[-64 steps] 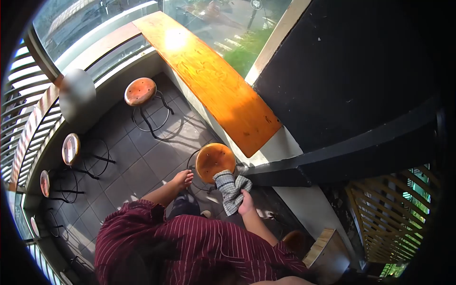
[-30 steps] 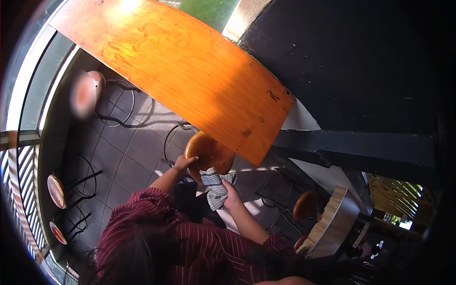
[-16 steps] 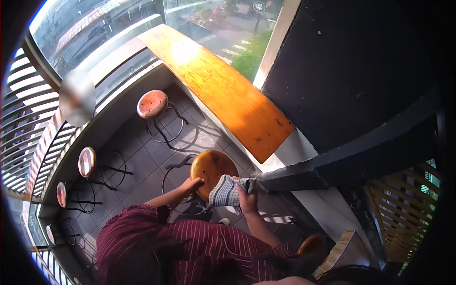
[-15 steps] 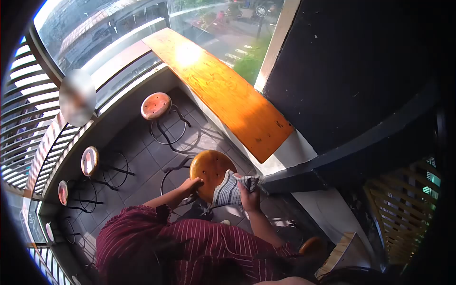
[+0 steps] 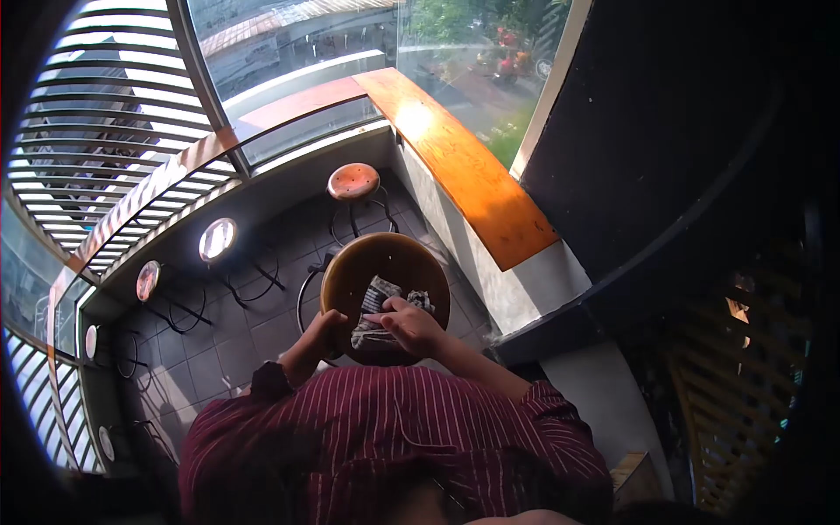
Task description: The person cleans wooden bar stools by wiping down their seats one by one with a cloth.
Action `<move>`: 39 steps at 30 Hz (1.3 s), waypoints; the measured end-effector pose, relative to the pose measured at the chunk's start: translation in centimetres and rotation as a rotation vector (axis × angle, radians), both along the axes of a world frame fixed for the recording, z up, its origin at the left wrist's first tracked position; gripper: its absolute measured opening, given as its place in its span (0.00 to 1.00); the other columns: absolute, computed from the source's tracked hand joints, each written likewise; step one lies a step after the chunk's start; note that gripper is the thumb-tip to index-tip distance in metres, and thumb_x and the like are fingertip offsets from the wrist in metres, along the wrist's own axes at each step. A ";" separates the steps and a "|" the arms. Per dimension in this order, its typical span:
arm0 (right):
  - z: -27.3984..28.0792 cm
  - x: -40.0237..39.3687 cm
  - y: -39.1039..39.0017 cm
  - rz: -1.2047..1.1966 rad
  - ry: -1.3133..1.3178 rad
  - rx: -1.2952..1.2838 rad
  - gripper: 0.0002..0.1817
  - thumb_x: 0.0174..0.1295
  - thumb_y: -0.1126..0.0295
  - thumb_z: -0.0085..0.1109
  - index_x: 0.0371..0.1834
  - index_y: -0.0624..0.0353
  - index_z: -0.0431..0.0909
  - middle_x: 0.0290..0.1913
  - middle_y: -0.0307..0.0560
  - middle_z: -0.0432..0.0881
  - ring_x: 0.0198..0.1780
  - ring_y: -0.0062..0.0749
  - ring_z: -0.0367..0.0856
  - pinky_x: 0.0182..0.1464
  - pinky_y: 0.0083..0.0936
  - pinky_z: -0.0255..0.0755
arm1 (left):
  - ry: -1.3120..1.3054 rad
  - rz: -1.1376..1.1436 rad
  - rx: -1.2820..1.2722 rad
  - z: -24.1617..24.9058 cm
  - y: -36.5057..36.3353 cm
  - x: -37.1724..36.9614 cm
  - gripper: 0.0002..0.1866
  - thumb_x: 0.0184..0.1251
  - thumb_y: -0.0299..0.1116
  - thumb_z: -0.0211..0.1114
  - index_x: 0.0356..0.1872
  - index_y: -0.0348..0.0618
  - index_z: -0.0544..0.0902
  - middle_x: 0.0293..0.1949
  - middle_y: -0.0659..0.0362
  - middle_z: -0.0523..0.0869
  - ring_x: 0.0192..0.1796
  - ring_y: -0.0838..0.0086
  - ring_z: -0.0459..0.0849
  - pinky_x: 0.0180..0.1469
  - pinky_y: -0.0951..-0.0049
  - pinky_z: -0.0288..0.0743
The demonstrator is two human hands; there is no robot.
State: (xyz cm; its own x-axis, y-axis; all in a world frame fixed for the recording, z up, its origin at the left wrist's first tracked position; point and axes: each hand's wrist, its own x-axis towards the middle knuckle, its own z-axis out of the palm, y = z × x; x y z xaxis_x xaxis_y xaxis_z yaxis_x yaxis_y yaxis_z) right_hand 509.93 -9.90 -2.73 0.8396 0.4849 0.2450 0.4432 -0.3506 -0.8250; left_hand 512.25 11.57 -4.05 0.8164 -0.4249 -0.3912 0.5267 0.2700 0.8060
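Observation:
A round wooden stool (image 5: 354,269) is close in front of my body, its brown seat facing up toward me. My left hand (image 5: 325,332) grips the seat's left rim, with the fingertips hidden. On the seat lies a crumpled checked cloth (image 5: 382,289), grey, black and white. My right hand (image 5: 411,327) holds the cloth bunched against the seat, and parts of it stick out around the fingers. The stool's legs are mostly hidden below the seat.
Beyond it stands another stool (image 5: 353,181) near the corner. Several more stools line the left wall, including one with a sunlit seat (image 5: 218,240). An orange wooden counter (image 5: 477,179) runs along the window at right. Grey tiles (image 5: 262,324) cover the floor.
The stool seat now looks larger and nearer to me. My right hand and the cloth have gone from the seat's right edge to its middle. My left hand stays on the rim.

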 end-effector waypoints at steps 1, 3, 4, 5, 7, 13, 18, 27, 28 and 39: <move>0.8 -0.3 -0.3 -0.066 0.044 -0.056 0.29 0.58 0.44 0.37 0.51 0.55 0.72 0.43 0.57 0.70 0.44 0.46 0.71 0.47 0.32 0.65 | 0.017 -0.024 0.023 -1.3 1.0 0.0 0.24 0.45 0.33 0.54 0.46 0.32 0.68 0.33 0.54 0.77 0.32 0.70 0.78 0.36 0.73 0.73; -0.2 -0.3 -0.6 -0.256 -0.078 -0.164 0.30 0.57 0.43 0.39 0.55 0.51 0.68 0.46 0.57 0.68 0.47 0.47 0.69 0.50 0.35 0.62 | 0.013 -0.025 0.019 -0.2 1.3 -1.5 0.24 0.45 0.33 0.54 0.46 0.33 0.67 0.34 0.54 0.76 0.34 0.70 0.77 0.37 0.73 0.73; -0.5 0.1 -0.8 -0.461 -0.208 -0.262 0.32 0.55 0.42 0.41 0.59 0.48 0.64 0.49 0.57 0.67 0.51 0.48 0.67 0.52 0.39 0.59 | 0.004 -0.041 0.021 0.4 1.2 -1.8 0.24 0.45 0.33 0.54 0.47 0.33 0.67 0.36 0.54 0.76 0.35 0.70 0.77 0.38 0.74 0.73; -0.7 0.6 -1.2 -0.451 -0.212 -0.269 0.32 0.55 0.42 0.41 0.59 0.48 0.64 0.49 0.57 0.67 0.51 0.48 0.67 0.52 0.39 0.59 | 0.003 -0.031 0.012 0.4 1.1 -2.0 0.24 0.45 0.33 0.54 0.47 0.33 0.67 0.36 0.54 0.76 0.35 0.70 0.77 0.38 0.74 0.73; -0.1 1.7 -1.8 -0.651 -0.550 -0.622 0.34 0.53 0.44 0.44 0.62 0.45 0.57 0.58 0.57 0.58 0.60 0.51 0.56 0.59 0.47 0.49 | -0.130 -0.087 0.096 0.4 1.0 -2.2 0.24 0.45 0.32 0.54 0.47 0.34 0.67 0.38 0.54 0.75 0.37 0.71 0.76 0.40 0.73 0.72; 0.7 0.8 0.2 -0.225 -0.561 -0.628 0.31 0.52 0.45 0.46 0.60 0.41 0.62 0.65 0.51 0.50 0.67 0.43 0.46 0.64 0.45 0.36 | -0.210 -0.068 -0.116 0.2 -0.3 -2.1 0.24 0.45 0.32 0.54 0.47 0.34 0.68 0.37 0.56 0.76 0.37 0.72 0.75 0.41 0.73 0.71; 0.9 5.8 -2.2 -0.757 -0.432 -0.314 0.22 0.51 0.49 0.49 0.45 0.50 0.73 0.46 0.47 0.74 0.50 0.36 0.70 0.54 0.37 0.57 | -0.218 -0.230 0.144 -1.2 -0.5 -0.9 0.20 0.46 0.33 0.54 0.43 0.35 0.70 0.35 0.58 0.76 0.38 0.74 0.75 0.40 0.74 0.70; 4.6 3.7 2.3 -0.104 -0.665 -0.368 0.18 0.51 0.52 0.50 0.31 0.55 0.76 0.33 0.45 0.77 0.39 0.36 0.75 0.48 0.33 0.60 | -0.762 -0.511 0.312 -1.6 -2.0 -0.5 0.21 0.46 0.34 0.55 0.44 0.36 0.69 0.42 0.57 0.73 0.43 0.77 0.72 0.45 0.74 0.67; 4.0 4.0 1.1 -0.267 -0.689 -0.355 0.18 0.51 0.52 0.49 0.32 0.56 0.76 0.33 0.47 0.77 0.39 0.38 0.75 0.47 0.33 0.62 | -0.761 -0.512 0.309 -1.5 -1.8 -0.7 0.21 0.46 0.34 0.55 0.44 0.36 0.69 0.42 0.57 0.73 0.43 0.77 0.72 0.45 0.74 0.67; -4.0 2.9 -8.4 -0.781 0.011 -0.156 0.21 0.61 0.54 0.39 0.31 0.62 0.71 0.27 0.60 0.73 0.35 0.56 0.73 0.34 0.37 0.66 | -0.296 -0.225 0.226 -0.6 -0.5 -2.0 0.17 0.45 0.34 0.57 0.36 0.33 0.73 0.29 0.59 0.76 0.32 0.76 0.74 0.37 0.77 0.68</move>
State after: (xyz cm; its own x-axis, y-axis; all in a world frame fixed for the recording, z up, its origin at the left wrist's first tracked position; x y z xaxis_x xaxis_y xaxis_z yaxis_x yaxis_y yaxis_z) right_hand 512.80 -18.31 -6.72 0.9528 -0.2171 0.2123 0.0134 -0.6686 -0.7435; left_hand 510.26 11.04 -4.66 0.8043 -0.5355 -0.2574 0.2892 -0.0257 0.9569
